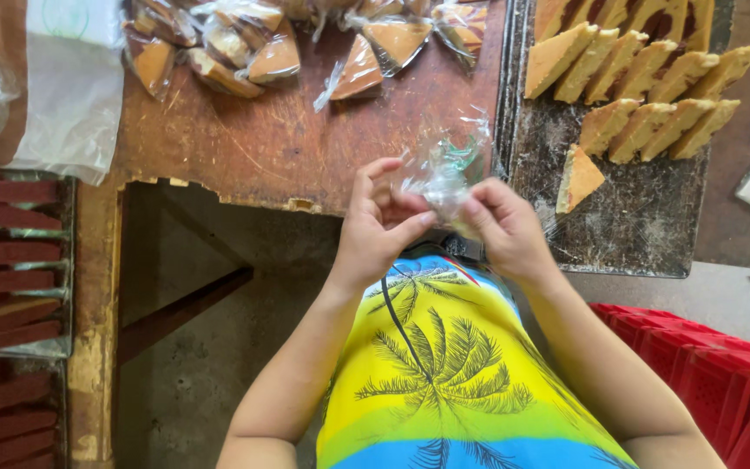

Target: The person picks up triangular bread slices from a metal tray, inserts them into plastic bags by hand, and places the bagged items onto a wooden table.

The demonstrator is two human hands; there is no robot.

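1. The clear plastic bag is crumpled and glossy, so I cannot tell whether anything is inside it; its lower end is hidden between the fingers.
2. The left hand and right hand are close together just above the near edge of the desk, both pinched on the bag, thumbs and forefingers closed on the film.
3. The dark tray at the right, dusted with crumbs, carries rows of unwrapped tan wedge-shaped cake slices; one single slice lies apart, nearer the hands. The top of the tray is cut off.
4. At the far edge of the desk lie wrapped slices in bags, partly cut off by the frame.
5. A stack of empty clear bags lies at the left.
6. A red crate stands low at the right, partly hidden by the arm.
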